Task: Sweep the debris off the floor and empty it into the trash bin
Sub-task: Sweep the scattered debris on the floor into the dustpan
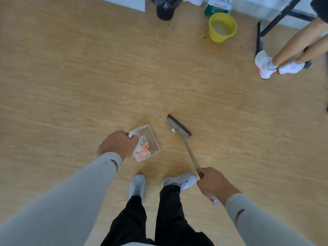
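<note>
A: Debris (144,150) is mostly in the clear dustpan (148,142) already: orange and white scraps piled at its near end. One white scrap (173,130) is still on the floor (71,86), just beside the broom head (178,125), on the dustpan side of it.

B: Hands?

A: Left hand (118,145) curled round the dustpan's near rim or handle, can't tell which. Pan looks tipped up, and whether it touches the floor I can't tell. Right hand (213,183) fisted round the broom handle (192,158), low on the stick, butt end poking out behind the fist.

B: Geometry for the next move?

A: Scrap sits between broom head and pan. Broom head's long axis runs diagonal, far-left to near-right, roughly parallel to the pan's right edge. My read: a short pull left with the right hand carries the scrap toward the pan, but the pan mouth has to drop flat and face it first.

B: Bin?

A: Trash bin (165,8), black liner, is at the far wall, straight ahead and well apart from both hands. Left hand is the one carrying the load. A yellow bucket (222,26) stands to the bin's right, and a bystander's legs (298,45) are far right. Risk: scraps spilling if the pan tilts forward on the walk.
</note>
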The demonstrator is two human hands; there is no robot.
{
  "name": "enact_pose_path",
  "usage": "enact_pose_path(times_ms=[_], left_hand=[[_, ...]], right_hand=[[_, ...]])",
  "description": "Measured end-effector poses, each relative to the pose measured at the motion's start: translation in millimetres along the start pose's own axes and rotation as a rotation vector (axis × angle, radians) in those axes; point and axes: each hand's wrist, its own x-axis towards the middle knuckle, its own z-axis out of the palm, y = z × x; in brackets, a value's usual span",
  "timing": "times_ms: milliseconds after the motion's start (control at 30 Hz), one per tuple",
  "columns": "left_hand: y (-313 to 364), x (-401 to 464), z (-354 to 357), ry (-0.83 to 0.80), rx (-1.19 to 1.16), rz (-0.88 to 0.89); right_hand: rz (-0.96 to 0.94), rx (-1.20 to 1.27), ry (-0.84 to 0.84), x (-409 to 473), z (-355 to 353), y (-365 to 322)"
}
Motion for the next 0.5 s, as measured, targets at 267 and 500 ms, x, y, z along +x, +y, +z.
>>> enact_pose_path(times_ms=[267,500], left_hand=[[-5.5,-4.1,-5.7,-0.010,-0.017,0.004],[-2.7,-4.4,-4.8,0.006,-0.036,0.016]], right_hand=[[0.020,0.516,-0.097,-52.3,-86.9,65.3],[-0.013,0.282,0.091,-18.9,-37.3,27.9]])
